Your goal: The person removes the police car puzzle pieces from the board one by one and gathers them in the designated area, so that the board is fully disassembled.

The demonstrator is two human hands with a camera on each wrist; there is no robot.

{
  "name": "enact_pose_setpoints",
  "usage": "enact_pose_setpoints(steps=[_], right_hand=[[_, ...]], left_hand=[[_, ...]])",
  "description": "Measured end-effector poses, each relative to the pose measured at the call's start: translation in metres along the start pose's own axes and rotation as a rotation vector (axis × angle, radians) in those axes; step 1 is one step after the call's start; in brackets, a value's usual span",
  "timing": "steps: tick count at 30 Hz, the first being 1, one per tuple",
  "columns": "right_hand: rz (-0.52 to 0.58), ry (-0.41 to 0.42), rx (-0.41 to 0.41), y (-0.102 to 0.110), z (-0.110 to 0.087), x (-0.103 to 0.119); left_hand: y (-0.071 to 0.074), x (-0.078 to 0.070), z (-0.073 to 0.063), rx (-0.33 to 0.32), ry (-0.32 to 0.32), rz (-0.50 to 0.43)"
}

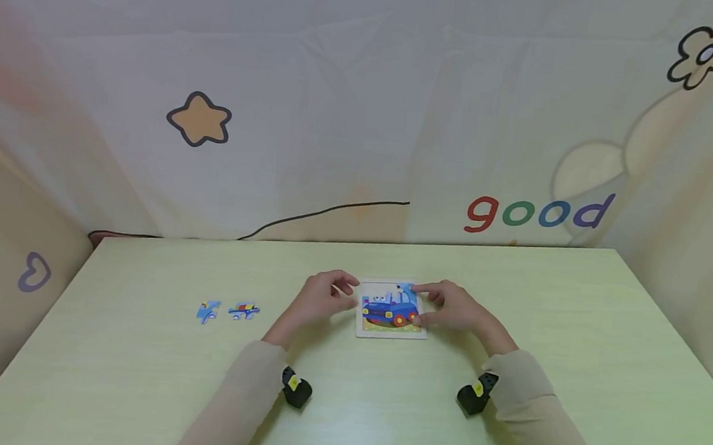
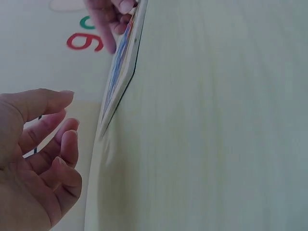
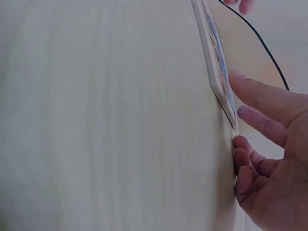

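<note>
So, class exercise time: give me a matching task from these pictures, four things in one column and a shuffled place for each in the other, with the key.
Things
1. Framed puzzle
2. Two loose pieces
3. Right hand
4. Left hand

Places
A. Beside the puzzle's left edge
B. Between the two hands
C. On the table, farthest left of the four
D. At the puzzle's right side, fingertips over it

Right pairs: 1-B, 2-C, 3-D, 4-A

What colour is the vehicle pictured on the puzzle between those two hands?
The vehicle is mostly blue; it shows best in the head view.
</note>
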State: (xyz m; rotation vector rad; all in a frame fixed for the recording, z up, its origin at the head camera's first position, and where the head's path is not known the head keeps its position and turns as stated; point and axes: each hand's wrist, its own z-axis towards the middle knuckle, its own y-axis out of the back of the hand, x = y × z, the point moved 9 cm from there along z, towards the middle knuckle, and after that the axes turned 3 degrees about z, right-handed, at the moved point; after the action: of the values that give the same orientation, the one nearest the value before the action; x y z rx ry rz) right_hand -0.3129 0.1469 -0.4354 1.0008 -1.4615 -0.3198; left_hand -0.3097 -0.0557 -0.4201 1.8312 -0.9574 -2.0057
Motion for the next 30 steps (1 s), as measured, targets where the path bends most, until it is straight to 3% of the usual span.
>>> enact_pose_setpoints(steps=[8,13,20,26,30], right_hand=[[0.013,0.017,-0.005,0.003,-0.002,0.001],[0.018,0.025,-0.007,0.004,-0.003,0.001],[0.03,0.025,-0.009,0.002,-0.002,0.002],[0.037,0.023,-0.006,0.002,-0.002,0.003],[0.038,0.013,-0.008,0.002,-0.002,0.002]], left_hand=[[-0.037,-0.022,0.028,0.061,0.005,-0.035],[-0.05,-0.026,0.038,0.065,0.057,0.005],[-0.057,-0.029,0.045,0.012,0.128,0.135],[-0.056,-0.03,0.044,-0.042,0.209,0.15],[-0.057,-0.032,0.044,-0.041,0.244,0.177]])
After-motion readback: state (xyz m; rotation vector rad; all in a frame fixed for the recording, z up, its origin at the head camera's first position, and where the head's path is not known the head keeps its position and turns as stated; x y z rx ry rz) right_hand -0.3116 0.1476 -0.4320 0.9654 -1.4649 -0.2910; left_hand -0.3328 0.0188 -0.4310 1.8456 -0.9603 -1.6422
